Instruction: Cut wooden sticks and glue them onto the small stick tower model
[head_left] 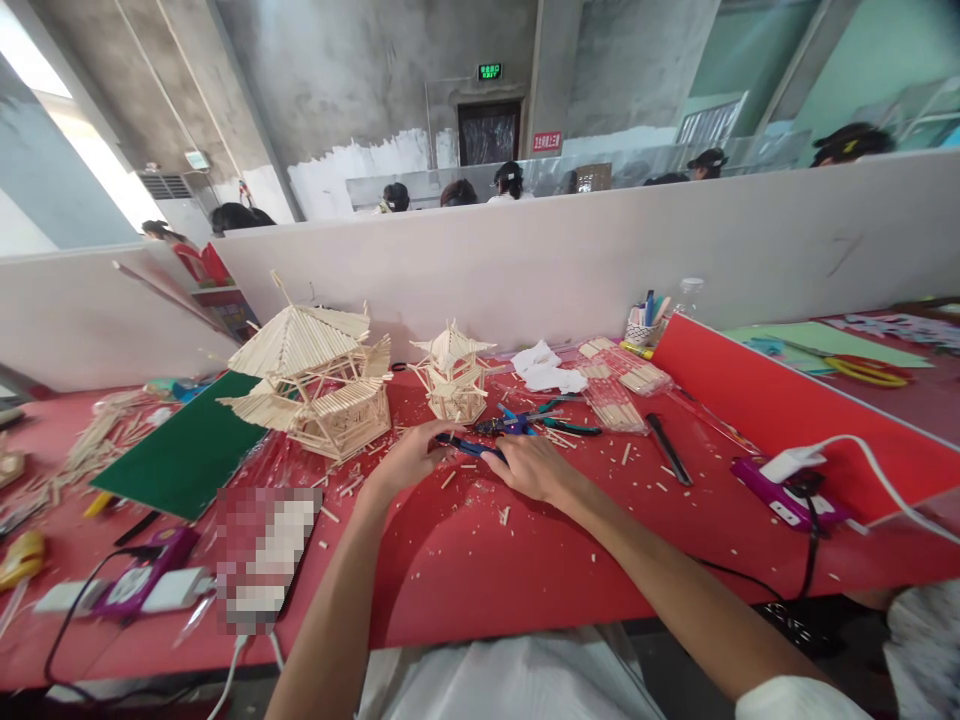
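My left hand (pixel 411 455) and my right hand (pixel 532 466) meet over the red table (pixel 465 560), both closed around blue-handled cutting pliers (pixel 469 446). The left fingers pinch at the tool's tip; whether a stick is between them is hidden. Just behind the hands stands a small stick-built pavilion (pixel 452 375). A larger stick pavilion (pixel 315 380) stands to its left. More blue and green-handled tools (pixel 540 422) lie beyond my right hand.
Stick scraps litter the table. A green board (pixel 187 450), power strips (pixel 142 585) (pixel 787 490) with cables, packs of sticks (pixel 619 395), white tissue (pixel 547 368), a pen cup (pixel 643 325) and a black tool (pixel 670 450) surround me. A white partition (pixel 600 250) backs the desk; people sit beyond.
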